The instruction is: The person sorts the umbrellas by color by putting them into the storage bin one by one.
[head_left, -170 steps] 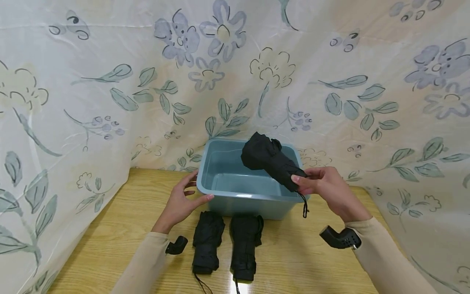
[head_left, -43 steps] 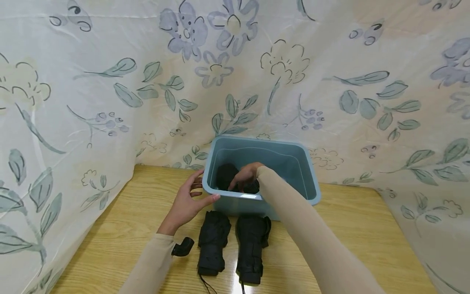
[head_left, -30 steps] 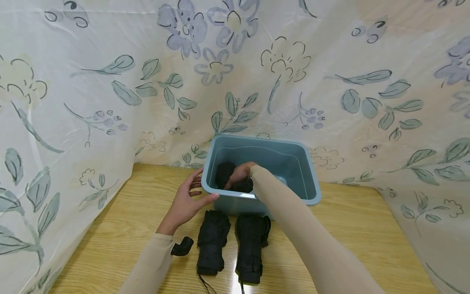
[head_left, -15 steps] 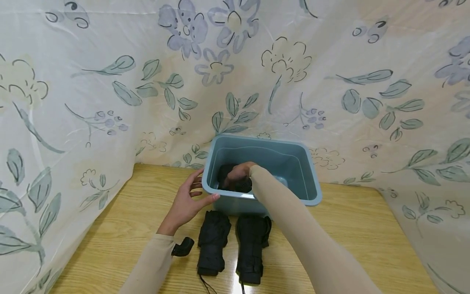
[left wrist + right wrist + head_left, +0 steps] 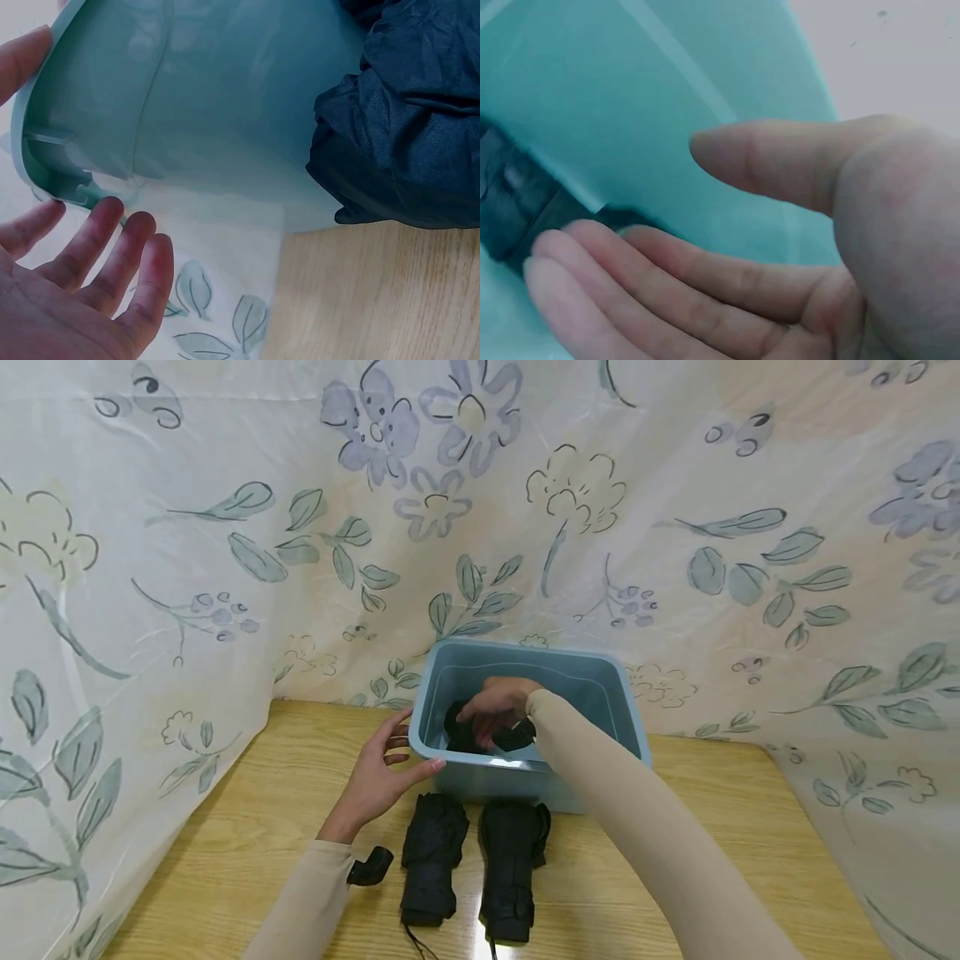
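A light blue plastic bin (image 5: pixel 487 784) stands on the table. My left hand (image 5: pixel 378 772) rests against its left front corner, thumb on the front rim and the fairly straight fingers along the left side. Inside the bin my right hand (image 5: pixel 501 700) hangs with relaxed fingers and the thumb apart. A black folded umbrella (image 5: pixel 461 741) lies by the bin's left end, partly hidden by that hand; the right wrist view shows a dark part of this umbrella (image 5: pixel 510 199) beyond the fingertips. Two more black folded umbrellas, a left one (image 5: pixel 432 860) and a right one (image 5: pixel 507 868), lie before the bin.
The wooden table (image 5: pixel 720 827) extends on both sides of the bin. A floral sheet (image 5: pixel 300 510) hangs close behind it and along the sides. Cords from the two front umbrellas trail toward the near edge. Each wrist wears a small black camera (image 5: pixel 371 866).
The right hand carried an umbrella by its handle end into the bin and laid it at the left. It has now released it and risen slightly to the right. The left hand stays at the corner.
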`<move>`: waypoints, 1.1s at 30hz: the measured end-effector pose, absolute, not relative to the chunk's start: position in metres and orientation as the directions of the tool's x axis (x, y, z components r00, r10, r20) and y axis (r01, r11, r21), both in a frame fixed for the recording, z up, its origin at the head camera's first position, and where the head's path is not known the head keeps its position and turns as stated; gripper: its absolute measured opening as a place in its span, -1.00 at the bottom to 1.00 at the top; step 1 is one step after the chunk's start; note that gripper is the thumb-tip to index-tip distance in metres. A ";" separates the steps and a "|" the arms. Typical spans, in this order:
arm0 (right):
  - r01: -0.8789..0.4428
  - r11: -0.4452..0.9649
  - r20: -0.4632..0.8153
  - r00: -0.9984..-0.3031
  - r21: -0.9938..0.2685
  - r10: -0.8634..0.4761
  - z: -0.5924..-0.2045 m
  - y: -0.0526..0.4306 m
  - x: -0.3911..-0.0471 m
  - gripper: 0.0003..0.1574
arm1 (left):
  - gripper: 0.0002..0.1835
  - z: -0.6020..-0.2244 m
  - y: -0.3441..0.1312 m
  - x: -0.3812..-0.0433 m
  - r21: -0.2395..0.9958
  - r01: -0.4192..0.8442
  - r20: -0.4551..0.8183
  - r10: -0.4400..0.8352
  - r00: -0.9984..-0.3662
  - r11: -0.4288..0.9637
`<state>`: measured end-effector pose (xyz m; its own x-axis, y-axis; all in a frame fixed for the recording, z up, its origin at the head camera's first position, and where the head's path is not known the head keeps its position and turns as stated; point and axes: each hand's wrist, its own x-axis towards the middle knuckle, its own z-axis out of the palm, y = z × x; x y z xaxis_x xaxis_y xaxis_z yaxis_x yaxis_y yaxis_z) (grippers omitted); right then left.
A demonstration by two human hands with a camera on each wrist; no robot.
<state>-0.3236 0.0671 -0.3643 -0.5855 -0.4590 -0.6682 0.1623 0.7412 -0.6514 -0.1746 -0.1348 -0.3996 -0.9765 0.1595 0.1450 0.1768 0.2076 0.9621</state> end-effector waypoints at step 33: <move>0.051 0.447 -0.298 -0.812 -0.893 -0.502 -0.367 0.186 -0.138 -0.60 | -0.15 -0.401 -0.134 -0.173 0.954 0.182 0.145 0.163 -0.976 0.240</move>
